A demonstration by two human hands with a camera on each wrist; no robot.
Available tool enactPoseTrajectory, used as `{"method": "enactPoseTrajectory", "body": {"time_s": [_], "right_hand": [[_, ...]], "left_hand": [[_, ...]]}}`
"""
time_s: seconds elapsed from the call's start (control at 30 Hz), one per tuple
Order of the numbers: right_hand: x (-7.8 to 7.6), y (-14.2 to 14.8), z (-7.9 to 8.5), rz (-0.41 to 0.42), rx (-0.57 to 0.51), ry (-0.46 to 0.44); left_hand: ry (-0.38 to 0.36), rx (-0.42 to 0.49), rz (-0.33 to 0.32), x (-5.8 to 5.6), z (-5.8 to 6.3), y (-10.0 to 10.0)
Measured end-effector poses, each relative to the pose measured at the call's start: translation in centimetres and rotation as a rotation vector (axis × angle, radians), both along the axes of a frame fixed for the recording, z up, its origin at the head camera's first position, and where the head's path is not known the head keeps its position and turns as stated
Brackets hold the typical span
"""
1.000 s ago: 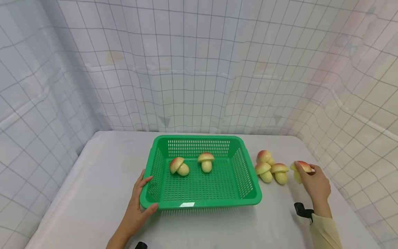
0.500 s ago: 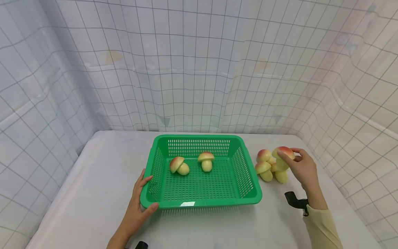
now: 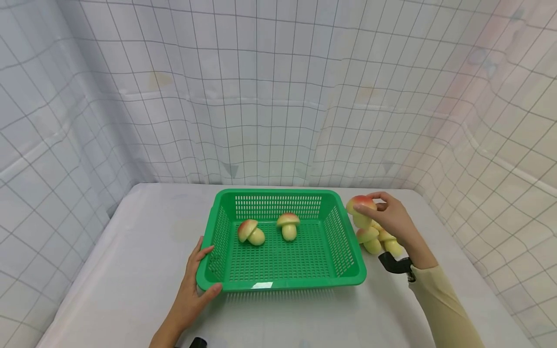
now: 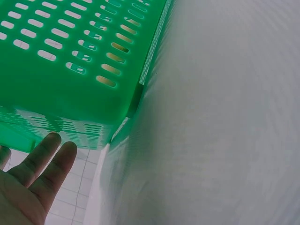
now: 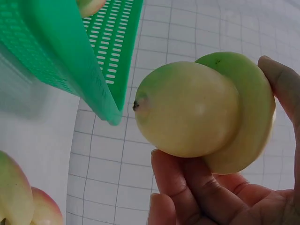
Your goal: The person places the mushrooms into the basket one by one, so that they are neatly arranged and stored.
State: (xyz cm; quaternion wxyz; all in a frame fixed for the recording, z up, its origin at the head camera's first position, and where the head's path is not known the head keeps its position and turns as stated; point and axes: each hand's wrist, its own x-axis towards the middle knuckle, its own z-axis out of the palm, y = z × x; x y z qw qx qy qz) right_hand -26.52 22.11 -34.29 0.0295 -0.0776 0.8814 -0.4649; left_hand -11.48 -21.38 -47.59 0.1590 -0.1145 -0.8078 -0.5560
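Note:
A toy mushroom (image 3: 361, 220) with a red-topped yellow cap is pinched between the thumb and fingers of my right hand (image 3: 390, 218), near the basket's right rim. In the right wrist view this mushroom (image 5: 187, 108) shows its pale rounded stem, with fingers below and thumb at the cap's edge. My left hand (image 3: 191, 285) rests at the left front corner of the green plastic basket (image 3: 283, 285), fingers extended along the left rim and thumb at the front rim. Two toy mushrooms lie inside: one tipped over (image 3: 251, 233), the other toward the middle (image 3: 288, 226).
Right of the basket, several more toy mushrooms (image 3: 372, 245) lie bunched on the white-covered table (image 3: 130, 251), partly hidden under the right hand. White gridded curtains (image 3: 270, 96) hang behind and along both sides. A black wrist mount (image 3: 393, 264) sits on the right wrist.
The right hand has lifted the toy mushroom and carried it left, over the bunched ones, to the basket's right rim. Left hand and basket stay as they were.

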Motion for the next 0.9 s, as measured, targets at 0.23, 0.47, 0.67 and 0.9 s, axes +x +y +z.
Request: {"method": "enactPoseTrajectory", "body": {"time_s": [0.23, 0.47, 0.67, 0.9], "right_hand": [[-1.2, -2.1, 0.6, 0.091, 0.034, -0.067], [-2.9, -4.4, 1.7, 0.190, 0.160, -0.063], [-4.1, -6.6, 2.0, 0.277, 0.210, -0.103], [-5.1, -8.7, 1.7, 0.378, 0.269, -0.151]], "left_hand": [[-0.004, -0.005, 0.007, 0.1, 0.0, 0.0], [-0.019, -0.010, 0.012, 0.1, 0.3, 0.1], [-0.027, -0.002, 0.012, 0.0, 0.3, 0.1], [-0.032, -0.006, 0.015, 0.0, 0.3, 0.1]]}}
